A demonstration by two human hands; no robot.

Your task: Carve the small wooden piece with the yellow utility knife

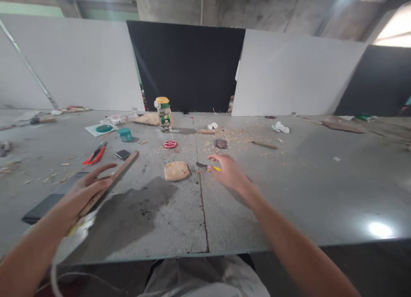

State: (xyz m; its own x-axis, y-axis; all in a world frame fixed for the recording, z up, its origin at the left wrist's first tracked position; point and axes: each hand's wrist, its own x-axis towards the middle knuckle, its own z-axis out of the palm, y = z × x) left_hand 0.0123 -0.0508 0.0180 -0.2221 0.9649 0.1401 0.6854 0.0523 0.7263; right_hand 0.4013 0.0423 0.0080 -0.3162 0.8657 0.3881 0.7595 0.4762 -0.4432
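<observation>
My left hand is at the left, fingers apart. Its thumb and fingertips come up against a long wooden stick that slants across the table; I cannot tell how firmly they touch. Right of the table seam, my right hand hovers with loosely curved, parted fingers at a small knife with a yellow handle and dark blade. The handle's near end meets the hand's edge. Between both hands lies a flat, rounded piece of pale wood. A brown block sits just beyond the right hand.
Red-handled pliers, a small black box, a teal jar and a red round tin stand left of centre. Farther back is a yellow-lidded bottle. Wood shavings and a thin stick lie right. Panels line the back.
</observation>
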